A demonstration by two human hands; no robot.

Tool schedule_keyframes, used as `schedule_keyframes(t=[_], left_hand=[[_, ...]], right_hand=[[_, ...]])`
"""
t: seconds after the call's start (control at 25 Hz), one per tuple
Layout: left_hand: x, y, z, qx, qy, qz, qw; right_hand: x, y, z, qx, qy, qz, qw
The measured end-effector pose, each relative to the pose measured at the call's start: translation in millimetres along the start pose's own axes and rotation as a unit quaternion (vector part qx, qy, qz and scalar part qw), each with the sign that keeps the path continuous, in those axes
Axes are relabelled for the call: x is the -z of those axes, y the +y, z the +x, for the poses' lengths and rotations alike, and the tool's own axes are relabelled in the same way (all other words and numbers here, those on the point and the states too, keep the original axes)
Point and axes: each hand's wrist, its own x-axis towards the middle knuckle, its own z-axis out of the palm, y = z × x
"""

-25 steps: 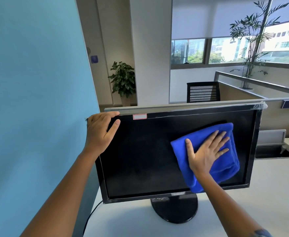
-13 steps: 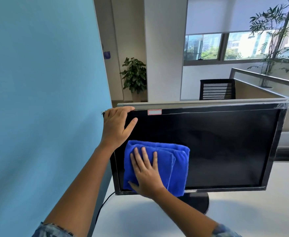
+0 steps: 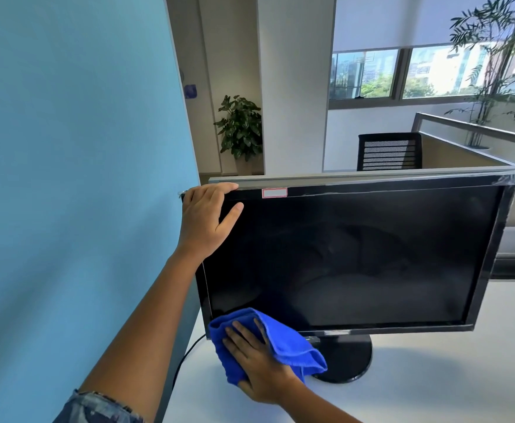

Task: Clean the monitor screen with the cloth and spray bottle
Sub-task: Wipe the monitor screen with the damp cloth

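Nearest us, our right hand (image 3: 259, 361) lies flat, fingers spread, pressing the folded blue cloth (image 3: 296, 346) onto the monitor's (image 3: 357, 254) lower left corner, just above the white desk (image 3: 433, 377). Higher, our left hand (image 3: 204, 221) grips the top left corner, fingers curled over the edge. The dark screen shows faint cloudy marks.

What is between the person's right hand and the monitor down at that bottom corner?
A folded blue cloth: the right hand presses it against the monitor at its lower left corner, as the head view shows.
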Motion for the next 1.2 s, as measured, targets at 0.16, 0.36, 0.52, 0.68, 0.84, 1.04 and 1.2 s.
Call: schedule_keyframes(t=[0.16,0.36,0.52,0.68,0.84,1.04,1.2], left_hand=[[1,2,0,0.001,0.003,-0.005,1.0],[1,3,0,-0.003,0.006,-0.005,1.0],[2,4,0,0.001,0.007,-0.01,1.0],[2,5,0,0.002,0.004,-0.009,1.0],[3,6,0,0.006,0.005,-0.009,1.0],[3,4,0,0.001,-0.002,-0.015,1.0],[3,3,0,-0.005,0.005,-0.02,1.0]], right_hand=[[-3,18,-31,-0.081,0.067,0.009,0.994],[-1,51,-69,-0.211,0.12,0.042,0.969],[6,64,-83,-0.343,0.155,0.042,0.926],[7,52,-77,-0.461,0.166,0.103,0.866],[-2,21,-54,-0.348,0.151,0.083,0.921],[7,10,-18,-0.221,0.116,0.029,0.968],[30,33,-1,-0.194,0.141,-0.034,0.97]])
